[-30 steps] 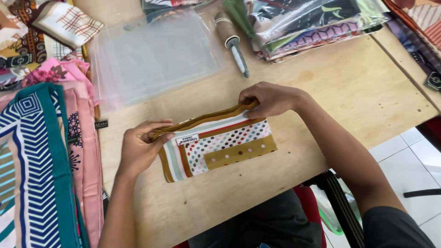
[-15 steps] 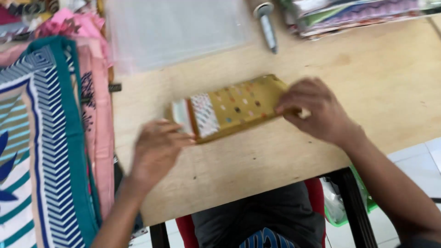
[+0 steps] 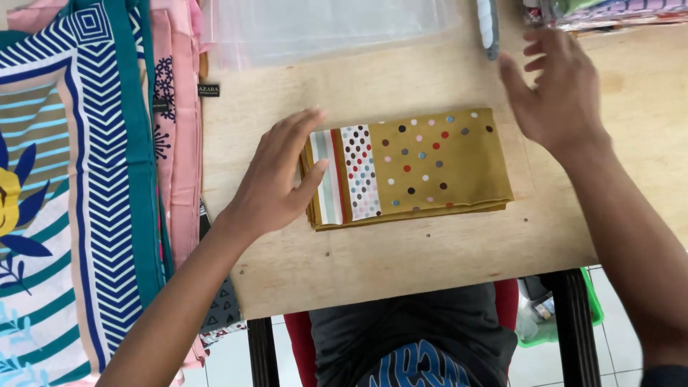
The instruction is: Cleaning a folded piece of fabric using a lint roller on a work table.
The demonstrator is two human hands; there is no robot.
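Half a second ago the right hand gripped the right end of the folded cloth and the left hand hovered short of it; a second ago both hands pinched its upper edge, with the striped and dotted side facing up. Now the folded mustard scarf (image 3: 419, 168) lies flat near the middle of the wooden surface (image 3: 430, 251), a neat rectangle with coloured dots on its mustard face and a striped and dotted band at its left end. The left hand (image 3: 276, 179) rests against that left end, fingers loosely together and extended, thumb lying over the striped edge, not gripping. The right hand (image 3: 555, 89) has let go and hangs lifted above the surface, just past the scarf's upper right corner, its fingers spread apart and holding nothing.

Beyond the scarf, at the far edge, lies a clear plastic bag (image 3: 322, 29), flat and see-through. To its right a grey pen-like tool (image 3: 489, 25) shows in part, beside the right hand's fingertips. A stack of folded fabrics (image 3: 616, 14) sits in the far right corner. On the left, pink cloth (image 3: 179, 136) and a large teal and navy patterned scarf (image 3: 79, 179) hang over the side, close to the left forearm. Nothing covers the mustard scarf.
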